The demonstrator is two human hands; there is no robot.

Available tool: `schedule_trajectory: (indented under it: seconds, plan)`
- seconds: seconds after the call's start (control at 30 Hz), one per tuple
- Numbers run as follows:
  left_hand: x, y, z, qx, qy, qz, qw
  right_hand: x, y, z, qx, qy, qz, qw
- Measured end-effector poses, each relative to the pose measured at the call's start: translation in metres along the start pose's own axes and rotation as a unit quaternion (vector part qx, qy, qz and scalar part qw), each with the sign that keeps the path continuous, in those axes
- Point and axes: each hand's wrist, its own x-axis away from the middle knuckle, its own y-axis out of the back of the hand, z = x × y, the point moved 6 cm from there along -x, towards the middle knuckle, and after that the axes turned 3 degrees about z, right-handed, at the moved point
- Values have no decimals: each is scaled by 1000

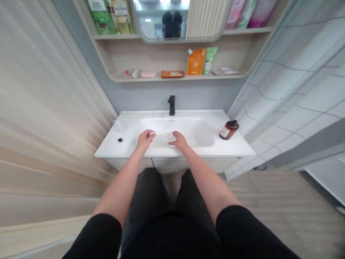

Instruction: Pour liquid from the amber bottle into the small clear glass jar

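Both hands are over the white sink basin [188,126]. My left hand [146,139] is closed, its fingers pinched round a small white item [151,133] too small to identify. To its right, my right hand [178,140] holds a small whitish object [171,137] with grey marks between thumb and fingers; what it is cannot be made out. The two hands are apart. Behind them the black faucet [171,105] stands upright at the back of the basin.
An amber bottle [229,130] stands on the counter's right. At left are a clear container [120,126] and a small black round piece [120,140]. Above, a shelf [151,78] holds an orange pouch [196,62], a green tube [210,60] and small packs, below a mirror [159,21].
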Motion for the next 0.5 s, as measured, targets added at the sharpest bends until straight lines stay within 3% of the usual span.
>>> schedule_trajectory:
  seconds: [0.1,0.27,0.37,0.5]
  plan:
    - [-6,-18,3,-60,-16,-14,998,-1,0,-2,17,3,-8,1000]
    - [-8,-28,23,-78,13,-34,996,0,0,5,46,31,-9,998]
    - [-7,-40,29,-103,6,-1,995,2,-3,14,70,69,13,995]
    - [-5,-59,21,-192,-66,64,977,6,-5,24,92,109,28,989]
